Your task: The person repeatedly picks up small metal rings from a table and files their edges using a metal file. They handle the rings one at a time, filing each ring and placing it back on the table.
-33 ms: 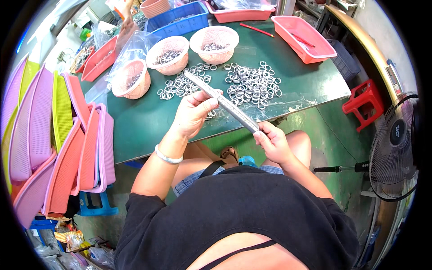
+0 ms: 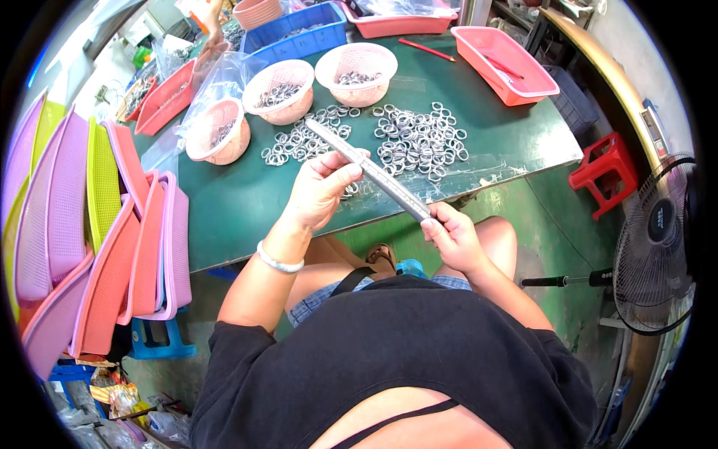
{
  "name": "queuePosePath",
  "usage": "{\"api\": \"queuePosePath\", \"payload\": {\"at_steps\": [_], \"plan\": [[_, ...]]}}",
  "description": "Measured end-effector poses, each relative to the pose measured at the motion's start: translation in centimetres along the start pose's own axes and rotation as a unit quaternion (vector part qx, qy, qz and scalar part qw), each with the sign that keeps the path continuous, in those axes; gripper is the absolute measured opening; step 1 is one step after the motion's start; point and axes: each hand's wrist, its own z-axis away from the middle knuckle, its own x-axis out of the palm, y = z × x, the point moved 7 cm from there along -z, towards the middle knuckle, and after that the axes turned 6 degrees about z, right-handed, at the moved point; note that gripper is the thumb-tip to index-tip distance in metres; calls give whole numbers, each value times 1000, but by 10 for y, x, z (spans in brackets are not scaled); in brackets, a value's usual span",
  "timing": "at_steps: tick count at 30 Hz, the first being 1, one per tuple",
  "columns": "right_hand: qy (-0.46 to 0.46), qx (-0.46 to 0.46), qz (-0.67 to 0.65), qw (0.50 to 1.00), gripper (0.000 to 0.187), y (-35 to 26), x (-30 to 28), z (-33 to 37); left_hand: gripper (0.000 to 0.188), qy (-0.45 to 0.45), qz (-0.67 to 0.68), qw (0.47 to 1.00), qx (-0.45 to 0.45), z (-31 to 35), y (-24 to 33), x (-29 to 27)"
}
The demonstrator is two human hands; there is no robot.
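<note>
Head camera, looking down: the fingers (image 2: 338, 169) of the left hand (image 2: 320, 191) pinch the middle of a long metal rod (image 2: 372, 171) threaded with rings, thumb on top, while the right hand (image 2: 451, 236) closes its fingers around the rod's lower end just off the counter's near edge. The rod slants up and away over the green counter (image 2: 247, 202), its far tip above a loose heap of metal rings (image 2: 299, 142). A second, larger spread of rings (image 2: 420, 139) lies to the right. Three pink mesh baskets (image 2: 356, 72) holding more rings stand beyond the heaps. Farther back sit a blue crate (image 2: 299, 37) and a pink tray (image 2: 504, 63). Pink and yellow trays (image 2: 90, 232) lean stacked at left; a red stool (image 2: 607, 170) and a fan (image 2: 658, 243) stand at right.
</note>
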Motion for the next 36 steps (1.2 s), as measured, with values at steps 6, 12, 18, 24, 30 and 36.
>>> {"api": "queuePosePath", "payload": {"at_steps": [6, 12, 18, 24, 30, 36], "plan": [[1, 5, -4, 1000, 10, -5, 4, -1, 22, 14, -15, 1000, -2, 3, 0, -4], [-7, 30, -20, 999, 11, 3, 7, 0, 14, 143, 90, 977, 133, -10, 26, -23], [-2, 125, -115, 986, 16, 17, -1, 14, 28, 271, -354, 867, 222, -68, 112, -105], [29, 129, -137, 982, 20, 28, -11, 18, 26, 195, -653, 712, 172, -63, 96, -77], [32, 153, -140, 978, 20, 33, -9, 21, 20, -16, -711, 696, 95, -30, 28, -45], [31, 149, -144, 978, 21, 37, -7, 20, 22, 25, -790, 612, 32, -47, 10, -41]]}}
